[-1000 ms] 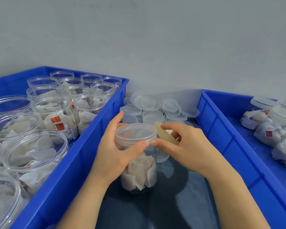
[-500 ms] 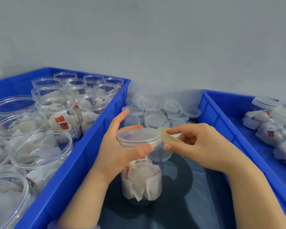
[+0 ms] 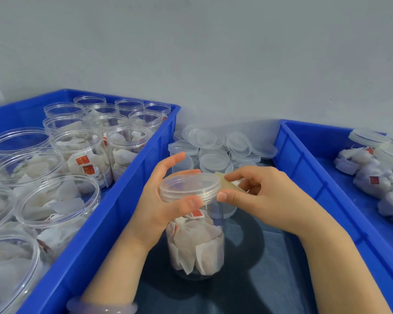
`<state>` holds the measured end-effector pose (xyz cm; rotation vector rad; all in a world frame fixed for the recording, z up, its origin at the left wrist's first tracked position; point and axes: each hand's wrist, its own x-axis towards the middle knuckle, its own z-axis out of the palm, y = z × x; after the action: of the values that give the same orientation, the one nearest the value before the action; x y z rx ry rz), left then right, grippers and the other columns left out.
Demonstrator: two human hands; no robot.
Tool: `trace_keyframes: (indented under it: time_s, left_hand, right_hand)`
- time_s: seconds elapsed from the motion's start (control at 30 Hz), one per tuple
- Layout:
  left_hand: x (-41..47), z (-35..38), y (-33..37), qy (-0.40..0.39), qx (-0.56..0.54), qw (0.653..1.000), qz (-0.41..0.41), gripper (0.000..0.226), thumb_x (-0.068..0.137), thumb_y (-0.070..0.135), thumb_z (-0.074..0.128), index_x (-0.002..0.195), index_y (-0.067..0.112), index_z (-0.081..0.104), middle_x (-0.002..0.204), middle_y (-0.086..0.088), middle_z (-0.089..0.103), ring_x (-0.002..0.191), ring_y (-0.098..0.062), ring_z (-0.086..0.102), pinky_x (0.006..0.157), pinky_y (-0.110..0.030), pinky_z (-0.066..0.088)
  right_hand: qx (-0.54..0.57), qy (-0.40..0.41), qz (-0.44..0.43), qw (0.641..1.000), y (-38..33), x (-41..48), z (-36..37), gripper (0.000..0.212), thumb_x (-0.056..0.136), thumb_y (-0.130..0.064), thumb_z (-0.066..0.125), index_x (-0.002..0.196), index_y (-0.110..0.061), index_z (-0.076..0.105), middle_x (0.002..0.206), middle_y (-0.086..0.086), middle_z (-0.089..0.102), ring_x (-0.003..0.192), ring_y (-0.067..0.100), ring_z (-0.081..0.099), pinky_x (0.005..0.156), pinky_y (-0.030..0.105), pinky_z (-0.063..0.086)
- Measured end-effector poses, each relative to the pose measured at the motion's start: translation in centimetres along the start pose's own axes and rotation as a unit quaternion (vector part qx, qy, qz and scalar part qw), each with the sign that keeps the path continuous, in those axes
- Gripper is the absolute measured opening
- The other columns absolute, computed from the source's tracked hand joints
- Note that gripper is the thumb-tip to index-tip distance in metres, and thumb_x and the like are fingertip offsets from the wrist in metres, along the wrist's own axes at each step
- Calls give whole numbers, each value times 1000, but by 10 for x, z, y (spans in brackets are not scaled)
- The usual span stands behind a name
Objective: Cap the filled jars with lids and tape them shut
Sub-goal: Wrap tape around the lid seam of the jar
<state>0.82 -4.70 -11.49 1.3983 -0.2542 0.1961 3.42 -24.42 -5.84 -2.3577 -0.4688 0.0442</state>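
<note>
A filled jar (image 3: pixel 195 245) is stood upright on the dark worktop (image 3: pixel 270 268), in the gap between the left crate (image 3: pixel 114 211) and the right crate (image 3: pixel 304 177). A clear lid (image 3: pixel 188 185) is already seated on it. The lid and neck are gripped by the left hand (image 3: pixel 159 200), with the thumb pressed on the near side and the fingers curled round the far side. A short yellowish strip of tape (image 3: pixel 228 184) is pinched by the right hand (image 3: pixel 266 196) between thumb and forefinger, and its free end is held against the right edge of the lid.

Compared with a second ago, the right thumb has been drawn away from the left thumb and moved round to the right side of the lid, while the grip of the left hand is unchanged. It is judged that capping of this jar is finished and taping is only starting; whether the strip is already stuck cannot be told.

Loose lids (image 3: pixel 213 159) are piled at the far end of the gap. Open filled jars (image 3: pixel 77 146) are kept in the left crate and capped jars (image 3: pixel 372 168) in the right one, so much of the batch is judged to remain.
</note>
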Motion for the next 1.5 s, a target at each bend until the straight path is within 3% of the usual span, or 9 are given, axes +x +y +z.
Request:
trace_keyframes:
  time_s: [0.2, 0.3, 0.43, 0.57, 0.73, 0.9, 1.03, 1.27, 1.5]
  left_hand:
    - [1, 2, -2, 39, 43, 998, 18, 115, 22, 62, 89, 126, 33, 46, 119, -5, 61, 111, -16, 62, 88, -35, 55]
    - [-1, 4, 0, 17, 99, 995, 19, 95, 35, 44, 86, 122, 33, 51, 118, 4, 63, 110, -7, 62, 87, -25, 53]
    - [-1, 8, 2, 39, 191, 981, 5, 83, 31, 57, 81, 108, 38, 59, 118, 16, 61, 108, 2, 57, 85, -13, 45]
    - [-2, 10, 5, 66, 256, 963, 52, 87, 33, 66, 86, 111, 41, 54, 120, 21, 52, 108, 8, 51, 82, -2, 38]
    - [-1, 18, 2, 101, 275, 955, 45, 82, 28, 68, 76, 104, 46, 55, 113, 23, 52, 104, 18, 45, 77, 4, 33]
    - [5, 8, 2, 121, 226, 966, 20, 84, 26, 62, 79, 104, 49, 54, 115, 24, 55, 101, 17, 50, 75, 3, 38]
    - [4, 8, 1, 114, 182, 976, 27, 80, 31, 50, 82, 105, 43, 55, 112, 16, 60, 99, 11, 57, 76, -4, 44]
    - [1, 6, 3, 69, 155, 984, 50, 86, 40, 25, 90, 116, 31, 51, 115, 6, 65, 106, -1, 62, 79, -12, 50]
    - [-2, 8, 3, 10, 111, 993, 24, 90, 40, 36, 84, 123, 30, 50, 116, 11, 67, 108, -8, 64, 86, -21, 53]
  right_hand:
    - [-4, -30, 20, 999, 6, 1, -2, 92, 39, -85, 48, 119, -39, 55, 61, -18, 62, 58, -7, 56, 62, 18, 42]
    - [-43, -55, 32, 997, 9, -1, -4, 95, 39, -86, 49, 122, -41, 53, 76, -14, 64, 70, -5, 58, 64, 14, 40]
    - [-62, -44, 32, 997, 9, 2, 0, 80, 51, -81, 58, 120, -40, 51, 83, -19, 53, 73, -5, 50, 61, 14, 36]
    - [-97, -50, 36, 993, 5, 2, 2, 101, 38, -90, 42, 127, -42, 38, 86, -22, 42, 82, -1, 48, 67, 19, 37]
    - [-71, -47, 21, 996, 3, 6, 12, 72, 69, -71, 51, 132, -41, 38, 107, -13, 54, 91, 2, 53, 71, 20, 42]
    - [-45, -32, -4, 998, 0, -1, 1, 64, 67, -65, 59, 127, -46, 50, 93, -26, 50, 90, -6, 54, 74, 11, 39]
    - [-25, -5, 6, 1000, 2, -3, -5, 59, 57, -69, 61, 113, -47, 61, 88, -19, 56, 77, -4, 53, 68, 15, 39]
    - [-4, 2, 15, 1000, 6, 0, -8, 79, 36, -82, 55, 103, -41, 69, 71, -12, 63, 70, -11, 54, 58, 9, 40]
    - [-41, -6, 12, 999, 6, -4, -12, 96, 30, -88, 51, 112, -39, 67, 83, -19, 61, 75, -15, 53, 62, 12, 38]
